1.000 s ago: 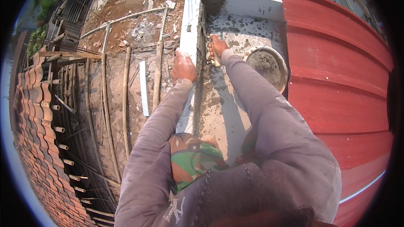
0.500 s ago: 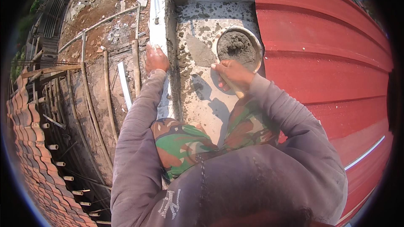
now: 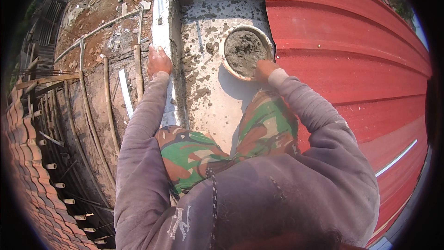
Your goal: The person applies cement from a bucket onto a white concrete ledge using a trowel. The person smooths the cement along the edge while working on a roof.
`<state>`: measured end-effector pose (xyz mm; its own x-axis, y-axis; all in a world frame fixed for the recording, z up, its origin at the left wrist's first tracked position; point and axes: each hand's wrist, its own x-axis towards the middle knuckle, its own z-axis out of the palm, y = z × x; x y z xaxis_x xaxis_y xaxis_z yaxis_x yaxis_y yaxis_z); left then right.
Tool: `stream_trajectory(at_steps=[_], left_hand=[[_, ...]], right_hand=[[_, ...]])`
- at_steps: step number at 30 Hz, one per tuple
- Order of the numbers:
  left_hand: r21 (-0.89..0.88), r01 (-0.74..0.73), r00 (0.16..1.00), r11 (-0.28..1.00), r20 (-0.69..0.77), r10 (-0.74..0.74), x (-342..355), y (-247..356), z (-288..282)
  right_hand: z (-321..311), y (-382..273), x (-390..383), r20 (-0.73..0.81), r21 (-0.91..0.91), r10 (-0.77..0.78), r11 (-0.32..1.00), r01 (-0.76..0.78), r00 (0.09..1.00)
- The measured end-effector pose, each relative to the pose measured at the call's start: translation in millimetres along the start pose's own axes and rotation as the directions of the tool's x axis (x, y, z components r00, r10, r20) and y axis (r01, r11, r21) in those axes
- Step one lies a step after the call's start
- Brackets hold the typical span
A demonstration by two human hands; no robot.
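Both arms (image 3: 150, 104) forward, left fingers (image 3: 155, 52) on white ledge (image 3: 161, 30), right fingers (image 3: 261, 69) at mortar bucket (image 3: 224, 55), grips unclear

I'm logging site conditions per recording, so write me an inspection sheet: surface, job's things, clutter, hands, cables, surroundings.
Surface: pale, hard floor with grey mortar splashes.
Job's things: round, pale-rimmed bucket holding lumpy grey mortar; white-topped wall, left of it.
Clutter: pale broken rubble on brown earth, beyond the wall.
Hands: left hand rests on the wall; right hand at the bucket's near right rim, grip unclear.
Cables: nothing seen.
Surroundings: red ribbed roofing, right; orange wavy roof tiles, lower left.
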<state>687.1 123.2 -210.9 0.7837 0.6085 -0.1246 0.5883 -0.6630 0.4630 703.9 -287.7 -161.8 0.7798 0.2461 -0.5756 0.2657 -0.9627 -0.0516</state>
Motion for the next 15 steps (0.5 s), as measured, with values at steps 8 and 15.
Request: stream_trajectory(at_steps=[8, 15], left_hand=[[-0.028, -0.030, 0.999, 0.999, -0.026, 0.030, 1.4, -4.5, 4.4], [0.013, -0.010, 0.999, 1.000, -0.051, 0.011, -4.1, -2.5, 2.4]], right_hand=[[-6.5, 47.0, -59.5, 0.171, 0.883, 0.157, 0.413, -0.222, 0.973], [-51.0, 8.0, -82.6, 0.194, 0.938, 0.112, 0.269, -0.218, 0.975]])
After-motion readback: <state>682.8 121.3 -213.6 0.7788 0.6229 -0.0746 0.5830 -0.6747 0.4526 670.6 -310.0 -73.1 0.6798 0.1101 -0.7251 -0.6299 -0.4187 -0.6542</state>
